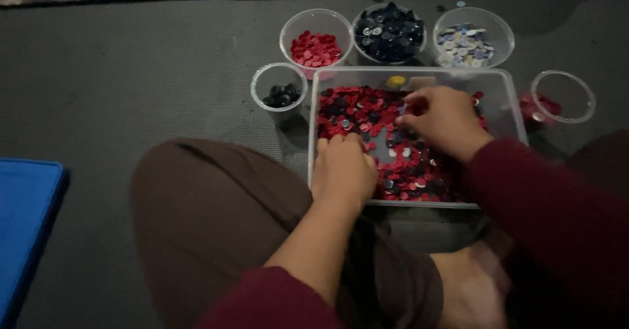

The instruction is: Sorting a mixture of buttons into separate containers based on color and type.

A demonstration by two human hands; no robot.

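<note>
Left hand (343, 168) lies knuckles up, fingers curled under, forearm bare; right hand (443, 121) reaches forward, fingertips pinched together, arm in a maroon sleeve.

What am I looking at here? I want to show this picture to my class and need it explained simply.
This is one picture from a camera worn on a person's head, looking down at their own lap and hands as they sit on a dark floor. Both the left hand and the right hand reach into a clear rectangular tray of mixed, mostly red buttons. Whether the fingers grip anything cannot be seen. Around it stand round clear cups: red buttons, dark blue buttons, pale buttons, a small cup of black buttons, and a cup on the right.
</note>
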